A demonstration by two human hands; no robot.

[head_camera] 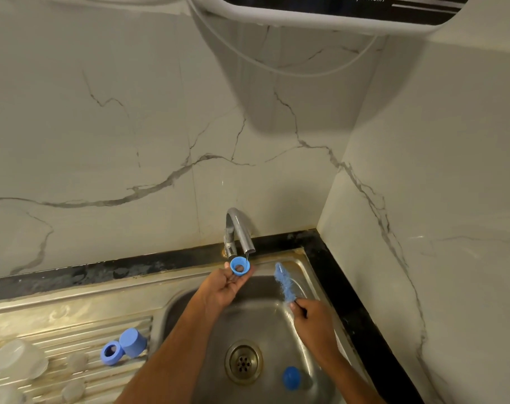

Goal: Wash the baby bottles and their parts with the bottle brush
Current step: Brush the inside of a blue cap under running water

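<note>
Under tap (239,232) — left hand (229,284) pinches ring (240,266).

Body in view: two bare forearms and hands, nothing worn.

Left hand (223,287) and right hand (313,322) both bare: no gloves, and no rings, watch or bracelets that I can make out on the sides facing the camera. Both forearms are uncovered from the wrist to the near edge of frame, no sleeve or cuff showing along either. Left forearm enters from near centre, right from near right. Forearms slim. No marks or tattoos visible on the upper surfaces. Nails too small to judge. The rest of the person is out of frame.
</note>
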